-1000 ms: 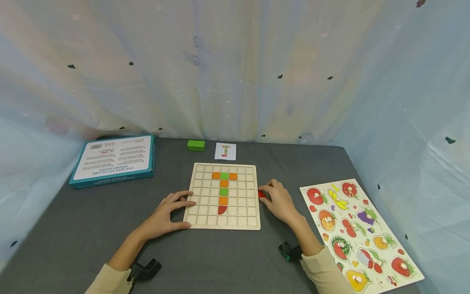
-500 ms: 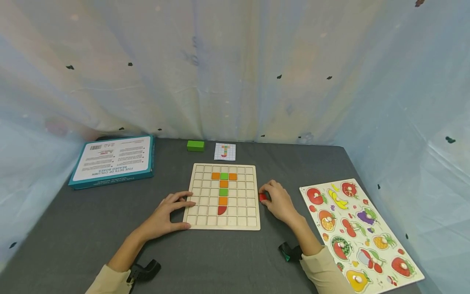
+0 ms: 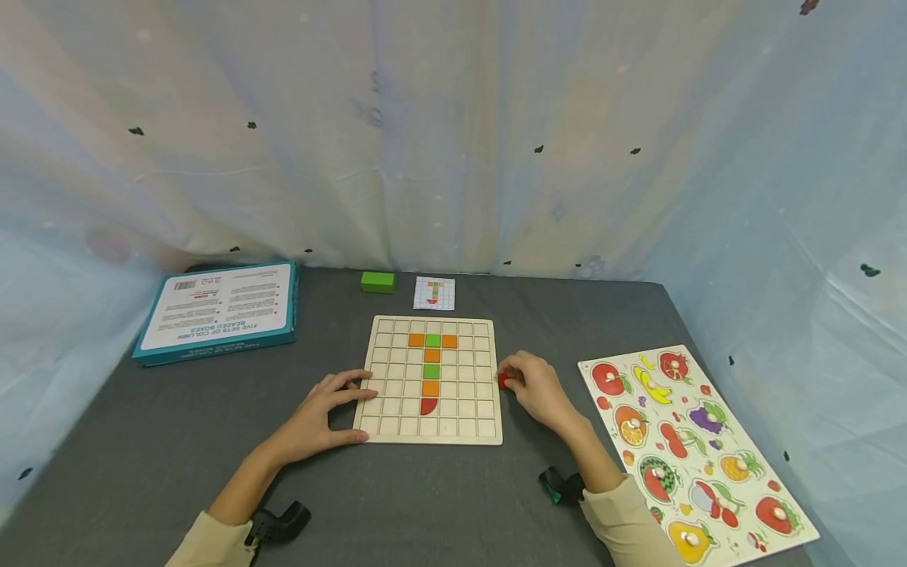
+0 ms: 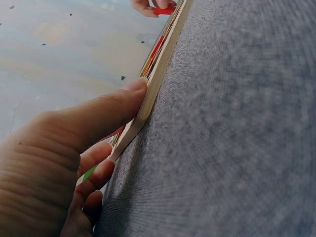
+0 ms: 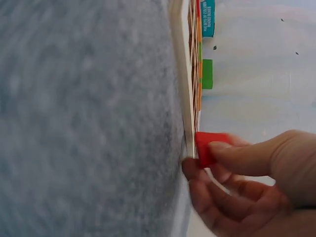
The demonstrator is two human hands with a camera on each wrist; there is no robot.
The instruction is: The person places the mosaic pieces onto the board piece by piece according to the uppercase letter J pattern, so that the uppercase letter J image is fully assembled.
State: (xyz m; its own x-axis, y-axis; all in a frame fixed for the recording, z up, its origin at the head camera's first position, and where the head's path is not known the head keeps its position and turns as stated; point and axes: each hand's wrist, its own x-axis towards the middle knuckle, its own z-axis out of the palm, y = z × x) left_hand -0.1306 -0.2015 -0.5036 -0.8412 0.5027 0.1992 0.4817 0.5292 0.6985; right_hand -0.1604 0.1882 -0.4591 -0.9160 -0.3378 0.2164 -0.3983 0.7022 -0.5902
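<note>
A pale wooden grid board (image 3: pixel 468 435) lies in the middle of the table. Orange tiles (image 3: pixel 431 388) and green tiles (image 3: pixel 431 371) form a T shape on it, with a red rounded tile (image 3: pixel 428 406) at the bottom. My left hand (image 3: pixel 319 413) rests on the board's left side, thumb near the lower corner and fingertips over the edge. Just off the right edge, my right hand (image 3: pixel 540 390) pinches a small red tile (image 5: pixel 206 146) between thumb and fingers. In the head view, the fingers hide part of that tile.
Behind the board stand a green block (image 3: pixel 378 283) and a small pattern card (image 3: pixel 434 294) with a similar coloured figure. A teal box (image 3: pixel 220 311) lies at the back left. On the right is a fruit puzzle board (image 3: pixel 697 457).
Beside the board's right edge, my right hand and the red tile shift slightly, with the fingers changing position on the tile. My left hand stays in place on the board.
</note>
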